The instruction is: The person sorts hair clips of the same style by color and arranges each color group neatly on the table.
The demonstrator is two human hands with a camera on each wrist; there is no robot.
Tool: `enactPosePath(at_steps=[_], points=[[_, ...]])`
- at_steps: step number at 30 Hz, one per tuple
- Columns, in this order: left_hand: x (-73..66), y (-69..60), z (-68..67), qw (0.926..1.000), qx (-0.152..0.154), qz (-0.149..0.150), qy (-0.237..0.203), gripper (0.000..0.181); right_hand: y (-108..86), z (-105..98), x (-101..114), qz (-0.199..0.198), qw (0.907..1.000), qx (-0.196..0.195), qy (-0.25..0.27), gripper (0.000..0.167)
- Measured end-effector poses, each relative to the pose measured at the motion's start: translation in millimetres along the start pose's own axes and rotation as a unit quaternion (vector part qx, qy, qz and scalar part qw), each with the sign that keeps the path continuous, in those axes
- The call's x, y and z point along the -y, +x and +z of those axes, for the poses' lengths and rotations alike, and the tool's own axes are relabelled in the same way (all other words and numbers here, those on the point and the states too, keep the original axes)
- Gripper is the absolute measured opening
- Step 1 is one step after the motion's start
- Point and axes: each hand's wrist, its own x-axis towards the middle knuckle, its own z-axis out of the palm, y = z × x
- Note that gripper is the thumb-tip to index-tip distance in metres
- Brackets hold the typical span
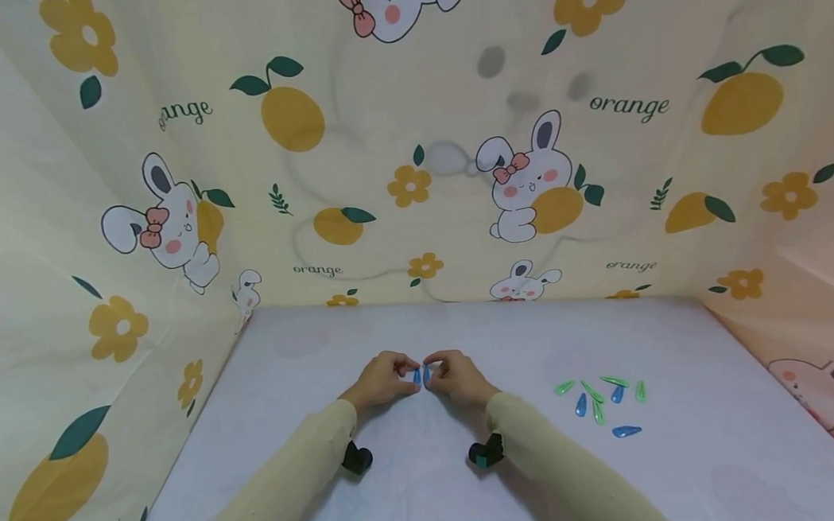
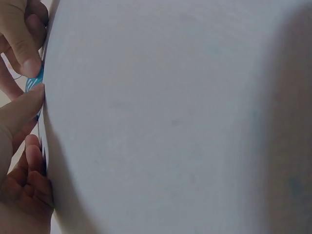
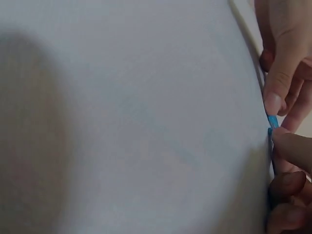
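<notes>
Tabletop (image 1: 286,344), blue clips (image 1: 417,377) (image 1: 427,374) apparently in both hands (image 1: 381,380) (image 1: 460,377)

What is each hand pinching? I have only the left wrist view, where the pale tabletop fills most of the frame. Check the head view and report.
Observer: The left hand pinches one blue clip and the right hand pinches a second blue clip, side by side in the head view.

Operator: Now tell me where any loose clips lie, and their colours.

Observer: They are scattered on the tabletop, off to the right of the right hand: five green clips and three loose blue clips.
</notes>
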Motion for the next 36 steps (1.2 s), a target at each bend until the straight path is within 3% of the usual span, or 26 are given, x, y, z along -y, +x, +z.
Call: enactPosePath(at_steps=[6,21,25,36], points=[[-0.7,-1.1,0.3,0.9998,-0.008,0.016,0.006,0.034,0.6,3,4,0.010,0.9993,-0.003,-0.036,0.040],[0.6,1.2,1.1,0.9995,-0.006,0.014,0.027,0.037,-0.7,3,6,0.007,0.9968,-0.002,-0.080,0.052],[0.8,2.3,0.9,0.9996,-0.005,0.013,0.025,0.036,-2.3,1,6,-0.002,0.9977,0.001,-0.068,0.055],[0.4,2.3,1.9,0.9995,-0.003,0.012,0.029,0.036,-8.3,-10,6,0.035,0.9991,-0.009,-0.023,0.048]])
